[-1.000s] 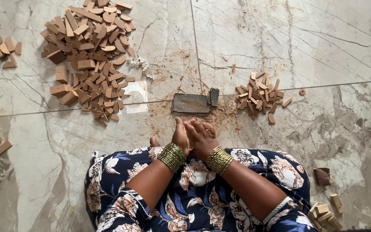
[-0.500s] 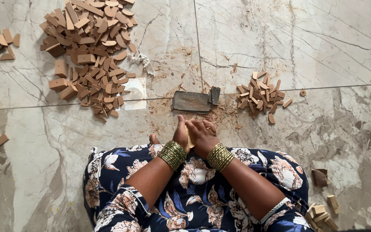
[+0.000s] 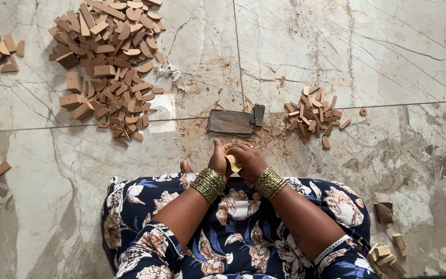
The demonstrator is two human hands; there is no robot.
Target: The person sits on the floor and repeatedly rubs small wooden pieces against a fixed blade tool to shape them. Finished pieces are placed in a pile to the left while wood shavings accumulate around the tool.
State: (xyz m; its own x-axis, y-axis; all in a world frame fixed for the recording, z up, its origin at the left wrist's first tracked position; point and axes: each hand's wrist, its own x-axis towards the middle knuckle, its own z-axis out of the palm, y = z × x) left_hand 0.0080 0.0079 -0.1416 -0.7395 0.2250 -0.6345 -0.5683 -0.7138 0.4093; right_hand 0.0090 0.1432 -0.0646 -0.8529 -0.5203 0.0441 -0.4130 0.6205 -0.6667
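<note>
- Sitting on the marble floor [image 3: 388,46], the person brings both hands together just above the lap, and a small tan wooden piece [image 3: 234,163] sits between them.
- The left hand [image 3: 219,159] and right hand [image 3: 250,160] touch each other around the piece; fingers of both curl in and pinch it, so neither hand is nearer.
- Only one rounded end of the piece shows, so its long axis cannot be told for sure; it seems to tilt up and away from the lap.
- Just beyond the hands, away from the lap, a flat dark grey slab [image 3: 230,122] lies on the floor, its long axis running left to right, dusted with brown powder.
- A small dark block [image 3: 259,114] touches the slab's right end.
- Right of the slab, near it, lies a small heap of wooden pieces [image 3: 313,113]; one round bit [image 3: 363,111] lies apart, further right.
- Left of the slab and further off, a big heap of wooden pieces [image 3: 107,57] spreads wide.
- A white square patch [image 3: 162,112] lies between the big heap and the slab.
- No packages, labels or signs show.
</note>
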